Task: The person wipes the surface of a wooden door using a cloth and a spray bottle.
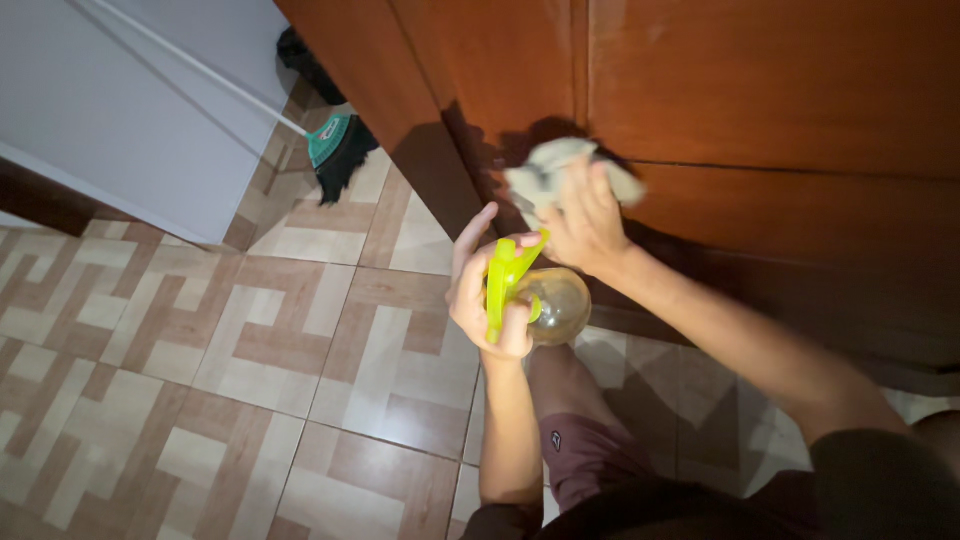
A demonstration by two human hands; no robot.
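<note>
My left hand (484, 296) grips a clear spray bottle (556, 304) by its yellow-green trigger head (507, 274), held upright in front of me. My right hand (585, 222) presses a crumpled pale cloth (556, 170) flat against a brown wooden door (760, 90). The cloth sits just above a horizontal groove in the wood. Both hands are close together, the bottle just below and left of the cloth.
A broom with a green head and dark bristles (336, 148) leans by a white wall (120, 110) at the upper left. The floor (200, 360) is beige and brown patterned tile. My knee in dark red shorts (590, 450) is below the bottle.
</note>
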